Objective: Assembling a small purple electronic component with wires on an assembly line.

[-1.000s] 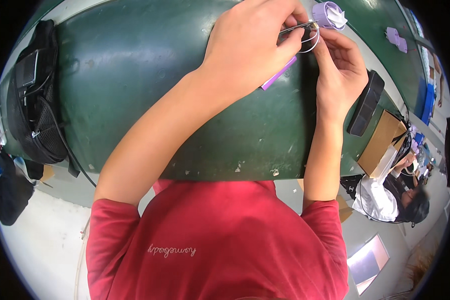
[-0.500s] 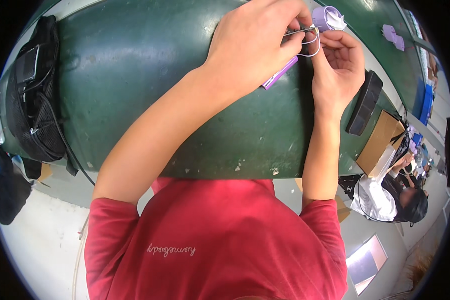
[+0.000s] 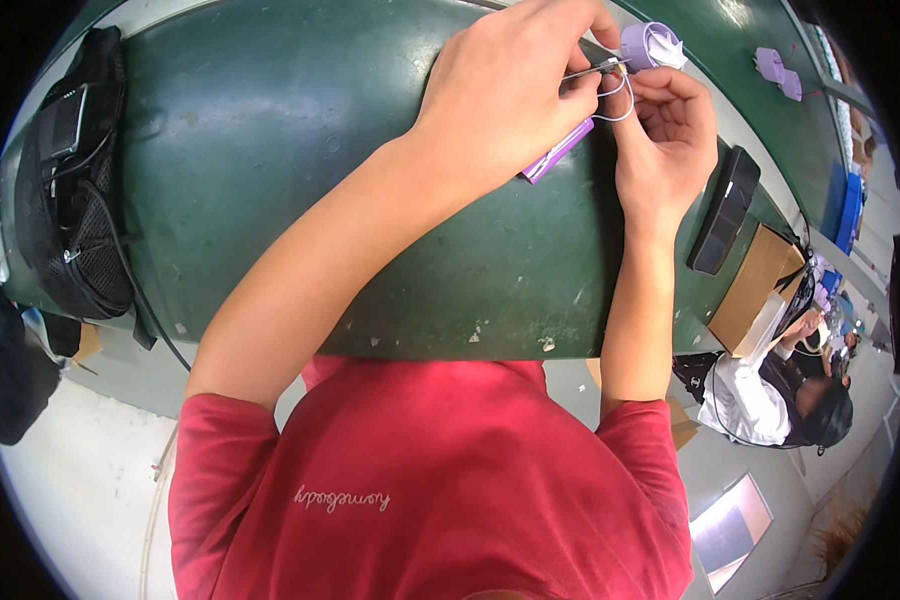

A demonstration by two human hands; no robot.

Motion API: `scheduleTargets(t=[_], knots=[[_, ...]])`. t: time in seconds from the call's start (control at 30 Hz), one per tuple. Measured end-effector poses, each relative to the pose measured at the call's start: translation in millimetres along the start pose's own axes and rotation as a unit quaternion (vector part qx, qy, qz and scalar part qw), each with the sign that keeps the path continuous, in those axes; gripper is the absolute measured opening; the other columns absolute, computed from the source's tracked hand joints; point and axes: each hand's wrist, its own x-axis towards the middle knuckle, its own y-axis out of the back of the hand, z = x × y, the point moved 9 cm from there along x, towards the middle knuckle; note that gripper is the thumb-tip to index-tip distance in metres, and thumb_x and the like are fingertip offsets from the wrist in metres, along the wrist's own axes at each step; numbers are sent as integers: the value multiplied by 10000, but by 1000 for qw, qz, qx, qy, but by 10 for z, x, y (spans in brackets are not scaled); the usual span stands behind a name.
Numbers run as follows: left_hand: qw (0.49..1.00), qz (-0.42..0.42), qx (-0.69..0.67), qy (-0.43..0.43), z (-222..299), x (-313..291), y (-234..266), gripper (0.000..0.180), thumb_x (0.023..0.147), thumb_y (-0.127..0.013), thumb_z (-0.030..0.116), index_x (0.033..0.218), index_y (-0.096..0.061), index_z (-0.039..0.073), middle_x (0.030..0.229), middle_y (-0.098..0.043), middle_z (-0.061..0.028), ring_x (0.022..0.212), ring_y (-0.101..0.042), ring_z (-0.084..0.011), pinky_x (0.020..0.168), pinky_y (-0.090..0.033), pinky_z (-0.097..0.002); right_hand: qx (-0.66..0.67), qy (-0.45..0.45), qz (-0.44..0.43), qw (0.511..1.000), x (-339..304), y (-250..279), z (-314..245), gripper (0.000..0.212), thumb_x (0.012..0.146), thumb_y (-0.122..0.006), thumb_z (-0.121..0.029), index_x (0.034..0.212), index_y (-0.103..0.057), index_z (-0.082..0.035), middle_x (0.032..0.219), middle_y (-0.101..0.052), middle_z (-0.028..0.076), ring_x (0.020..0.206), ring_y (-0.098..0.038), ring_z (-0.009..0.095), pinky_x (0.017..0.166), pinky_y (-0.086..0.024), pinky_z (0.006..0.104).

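Note:
My left hand (image 3: 510,95) is closed, thumb and fingers pinching a thin dark flat piece (image 3: 577,74) seen nearly edge-on, perhaps a small circuit board. At its right end is a small whitish connector (image 3: 615,66). A looped white wire (image 3: 631,100) runs from there. My right hand (image 3: 667,140) meets it from the right, thumb and forefinger pinched at the connector and wire, other fingers curled. Below my left fingers lies a purple rectangular piece (image 3: 559,150) with a pale stripe, partly hidden by that hand. Just beyond my fingertips stands a lilac round cup-like part (image 3: 638,46) with white material inside.
The green tabletop (image 3: 270,150) carries a black mesh bag (image 3: 70,190) with a cable at left. A black oblong case (image 3: 725,212) lies right of my forearm, near a cardboard box (image 3: 755,290). Another lilac part (image 3: 777,74) sits farther off. A person in white (image 3: 745,400) sits at right.
Both hands keep their pinch at the connector, with only small finger shifts. The fingertips and wire sit slightly lower and farther left in the picture.

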Motion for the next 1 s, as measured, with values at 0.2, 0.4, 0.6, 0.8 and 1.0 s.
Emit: scheduleTargets(t=[0.2,0.4,0.6,0.8,1.0], knots=[[999,-1,47,-19,87,39,77,235,873,-694,67,1082,-591,47,957,-688,-162,825,-722,-313,716,-554,-422,-12,-6,-1,1000,-16,-22,6,264,889,-805,-26,1060,-608,12,940,-682,46,792,-609,73,713,-506,214],[974,-88,-93,187,-193,2,-120,231,842,-726,110,1062,-662,79,943,-712,-83,840,-732,-215,746,-571,-375,-10,-11,1,1000,-8,19,-9,274,884,-814,-34,1055,-605,15,931,-676,40,784,-603,70,709,-501,206],[972,-80,-111,190,-221,-3,-103,281,840,-751,118,1099,-645,96,830,-727,-88,716,-714,-221,673,-572,-337,-13,-2,-3,1000,-17,-18,-12,263,888,-810,-36,1036,-597,12,918,-665,30,776,-592,61,707,-496,205],[971,-79,-115,197,-225,-21,-125,278,848,-750,105,1107,-648,89,850,-724,-80,727,-712,-198,679,-570,-318,-7,-6,-1,1000,-23,-1,15,253,893,-805,-36,1023,-593,11,912,-666,27,765,-588,57,702,-495,204],[971,-83,-116,193,-242,-29,-137,273,857,-745,112,1112,-650,88,840,-713,-74,730,-707,-190,683,-570,-316,-13,0,-2,1000,-25,-15,25,244,896,-799,-30,1017,-590,7,905,-663,23,761,-586,54,695,-493,202]])
